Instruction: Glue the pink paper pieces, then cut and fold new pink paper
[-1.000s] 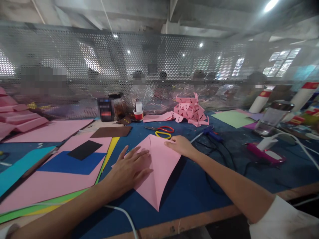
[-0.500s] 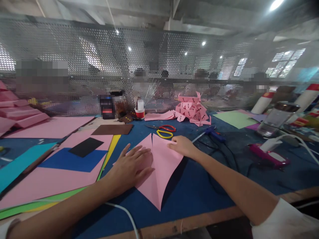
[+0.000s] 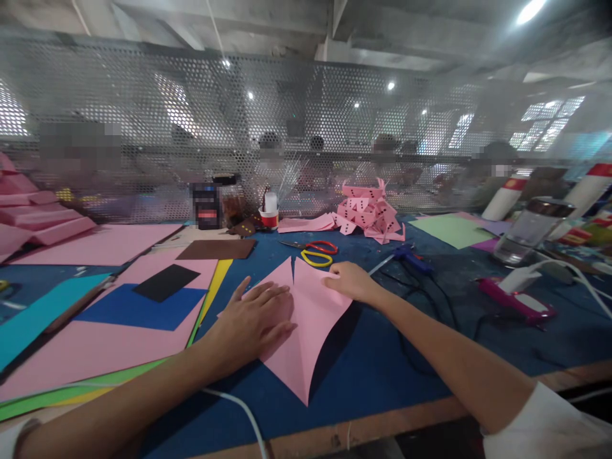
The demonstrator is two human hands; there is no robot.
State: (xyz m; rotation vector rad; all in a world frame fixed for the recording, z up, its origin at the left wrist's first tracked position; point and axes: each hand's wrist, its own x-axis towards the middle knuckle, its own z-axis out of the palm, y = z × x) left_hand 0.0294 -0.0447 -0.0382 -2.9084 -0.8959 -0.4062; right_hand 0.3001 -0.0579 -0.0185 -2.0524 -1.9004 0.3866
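Observation:
A folded pink paper, kite-shaped with its point toward me, lies on the blue table top. My left hand lies flat on its left flap, fingers spread and open. My right hand rests on the upper right edge of the paper, fingers curled and pressing the flap's edge down. The right flap lifts a little off the table and casts a shadow.
Red and yellow scissors lie just behind the paper. A pile of pink cut pieces sits farther back, a blue glue gun and a pink one to the right. Coloured sheets cover the left. A perforated metal screen closes the back.
The two top flaps of the pink paper have parted slightly, showing a small notch at the top. Both hands stay nearly where they were.

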